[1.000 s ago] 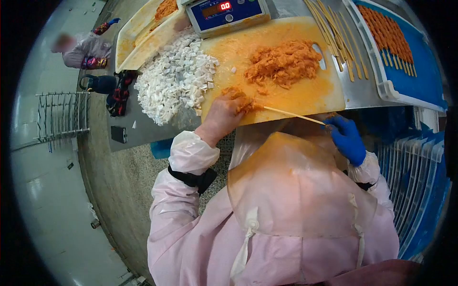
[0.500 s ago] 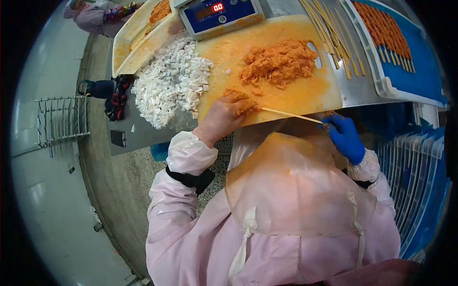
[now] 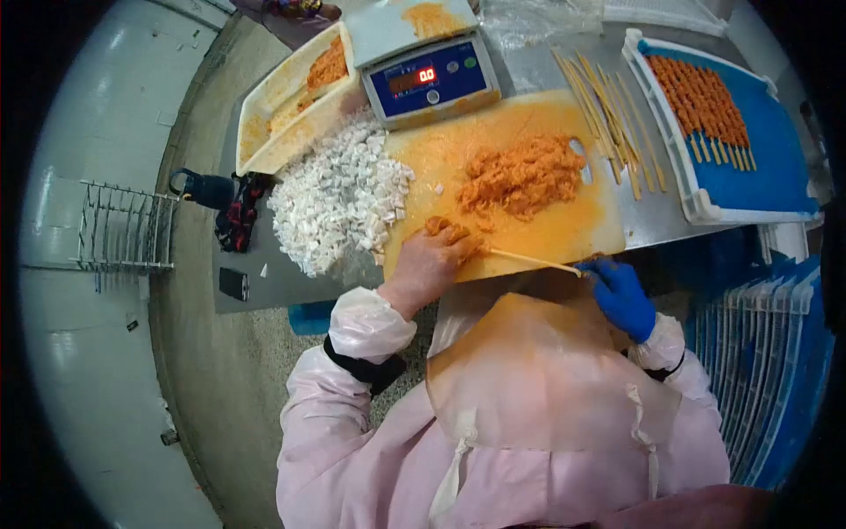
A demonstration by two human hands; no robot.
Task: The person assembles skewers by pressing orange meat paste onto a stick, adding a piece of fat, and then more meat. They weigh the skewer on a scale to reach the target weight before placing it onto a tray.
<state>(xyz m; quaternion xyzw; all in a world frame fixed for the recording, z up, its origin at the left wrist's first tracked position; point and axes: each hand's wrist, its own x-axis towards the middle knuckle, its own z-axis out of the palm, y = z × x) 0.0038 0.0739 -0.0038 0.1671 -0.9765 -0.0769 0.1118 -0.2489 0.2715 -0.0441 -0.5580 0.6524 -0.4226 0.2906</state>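
My left hand [image 3: 430, 261] rests on the orange-stained cutting board [image 3: 564, 225], fingers closed around a lump of orange minced meat [image 3: 446, 234] at the tip of a wooden skewer [image 3: 529, 260]. My right hand [image 3: 619, 294], in a blue glove, pinches the skewer's other end just off the board's near edge. A pile of orange minced meat [image 3: 524, 175] lies in the middle of the board. A heap of white cubes [image 3: 339, 201] lies to the left of the board.
A digital scale [image 3: 429, 79] stands behind the board, a cream tray [image 3: 273, 123] with more mince to its left. Loose skewers [image 3: 608, 123] lie right of the board. A blue tray [image 3: 767, 167] holds several finished skewers. A wire rack [image 3: 123, 227] stands at far left.
The view has shifted so the table sits lower in the frame. My hands hold the same skewer and lump. The person at the far left is now almost out of view.
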